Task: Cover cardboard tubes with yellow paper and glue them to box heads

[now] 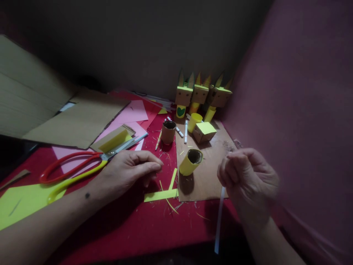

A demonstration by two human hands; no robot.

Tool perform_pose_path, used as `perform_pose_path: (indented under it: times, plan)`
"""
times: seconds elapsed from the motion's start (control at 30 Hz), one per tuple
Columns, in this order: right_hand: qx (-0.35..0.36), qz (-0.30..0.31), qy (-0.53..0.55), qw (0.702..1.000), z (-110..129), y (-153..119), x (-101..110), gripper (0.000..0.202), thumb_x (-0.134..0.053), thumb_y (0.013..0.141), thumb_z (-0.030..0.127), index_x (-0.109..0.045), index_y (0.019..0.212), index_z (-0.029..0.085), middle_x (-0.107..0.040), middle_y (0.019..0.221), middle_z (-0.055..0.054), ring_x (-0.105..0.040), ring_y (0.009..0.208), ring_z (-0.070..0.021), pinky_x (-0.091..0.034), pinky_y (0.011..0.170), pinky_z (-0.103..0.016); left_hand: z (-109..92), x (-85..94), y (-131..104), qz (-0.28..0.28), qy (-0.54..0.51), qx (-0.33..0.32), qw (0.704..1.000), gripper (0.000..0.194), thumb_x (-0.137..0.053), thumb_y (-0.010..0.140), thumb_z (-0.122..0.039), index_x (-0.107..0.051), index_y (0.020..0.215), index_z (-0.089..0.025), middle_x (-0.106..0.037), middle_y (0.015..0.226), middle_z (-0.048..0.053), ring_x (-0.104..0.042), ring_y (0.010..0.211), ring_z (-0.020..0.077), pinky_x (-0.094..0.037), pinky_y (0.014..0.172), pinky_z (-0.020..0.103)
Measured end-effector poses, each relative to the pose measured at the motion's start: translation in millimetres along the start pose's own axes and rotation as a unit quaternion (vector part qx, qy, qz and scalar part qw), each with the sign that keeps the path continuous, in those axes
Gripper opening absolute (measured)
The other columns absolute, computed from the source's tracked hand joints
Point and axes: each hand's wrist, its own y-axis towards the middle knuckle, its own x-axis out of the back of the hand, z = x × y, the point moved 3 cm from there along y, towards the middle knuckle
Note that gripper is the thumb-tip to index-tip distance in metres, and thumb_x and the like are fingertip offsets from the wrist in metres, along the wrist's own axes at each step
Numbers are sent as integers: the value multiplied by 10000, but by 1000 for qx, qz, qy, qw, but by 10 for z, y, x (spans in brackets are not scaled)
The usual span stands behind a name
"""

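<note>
My right hand [246, 176] is closed around a thin, translucent whitish glue stick [220, 221]. Its long end hangs below the fist over the board's front right corner. My left hand [135, 167] is closed with thumb against forefinger, to the left of the yellow-wrapped cardboard tube [189, 164]; whatever it may pinch is hidden. That tube stands open-topped, slightly tilted, on a brown board [209, 180] between my hands, touching neither. Behind it are a plain brown cardboard tube [168, 133] and a small cardboard box with a yellow top [204, 133].
Red-and-yellow-handled scissors [106, 156] lie beside my left wrist on pink sheets [135, 111]. Yellow paper strips [161, 195] lie up front. White markers [185, 131] and a yellow cup [195, 122] sit before three eared cardboard figures [200, 94]. Large cardboard [79, 117] rises at left.
</note>
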Motion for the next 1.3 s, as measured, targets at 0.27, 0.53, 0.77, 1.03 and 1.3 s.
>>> perform_pose_path:
  times: [0.27,0.53,0.77,1.03,1.3]
  plan:
    - [44,1,-67,997,1,8,36,286,-585,947,285,-658,685,197,-537,617,7,-524,593,-115,-404,524,-263,-50,-5,-47,20,-16,5,1000,347,-620,846,-421,-524,597,-198,-528,469,-46,-477,399,84,-369,398,192]
    - [7,-6,-111,994,-13,89,21,124,-654,849,139,-701,886,247,-581,637,35,-546,544,-106,-387,456,-230,-14,-51,-45,18,55,-64,996,384,-494,913,-444,-536,629,-188,-500,536,-44,-411,452,69,-387,441,183]
    - [54,42,-89,994,13,357,-130,50,-648,877,231,-640,924,247,-413,491,97,-350,370,-73,-292,374,-231,1,-61,-30,35,-62,-1,997,219,-657,797,-387,-665,724,-180,-655,601,1,-611,516,106,-518,513,204]
    - [145,-5,-169,975,-121,286,-38,144,-583,900,177,-665,970,273,-553,746,17,-553,711,-142,-458,702,-314,91,-40,-11,54,-150,44,986,178,-733,769,-315,-618,698,-199,-639,523,-25,-589,444,96,-460,434,173]
    - [127,-26,-213,968,-176,261,31,54,-633,883,234,-675,887,267,-542,658,43,-483,562,-117,-421,576,-280,12,-4,2,17,-43,-36,998,519,-524,893,-529,-437,509,-191,-397,396,-55,-312,363,53,-240,352,171]
